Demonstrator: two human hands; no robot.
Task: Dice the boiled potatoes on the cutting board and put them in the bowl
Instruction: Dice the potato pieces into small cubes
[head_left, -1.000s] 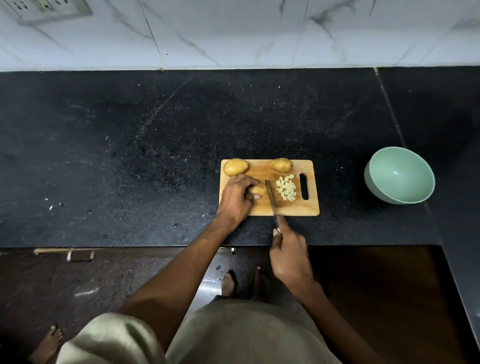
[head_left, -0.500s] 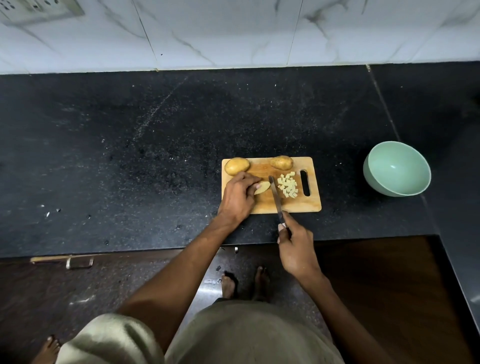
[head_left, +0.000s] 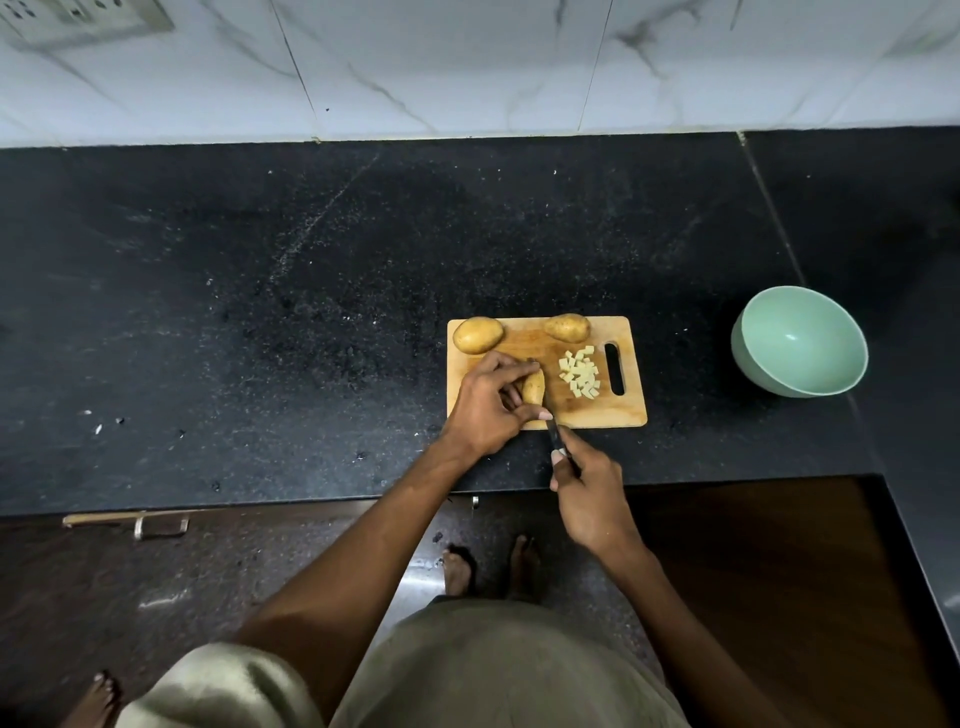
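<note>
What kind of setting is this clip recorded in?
Most likely a home kitchen: a dark stone counter against a marble-look tiled wall, with a wooden cutting board holding potatoes and a green bowl beside it.

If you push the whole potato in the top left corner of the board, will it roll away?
Probably a little. The potato is rounded and egg-shaped, so it would likely wobble rather than roll straight. It sits near the edge of the cutting board, so a push might send it onto the counter. It looks firm, though boiled ones may squash.
</note>
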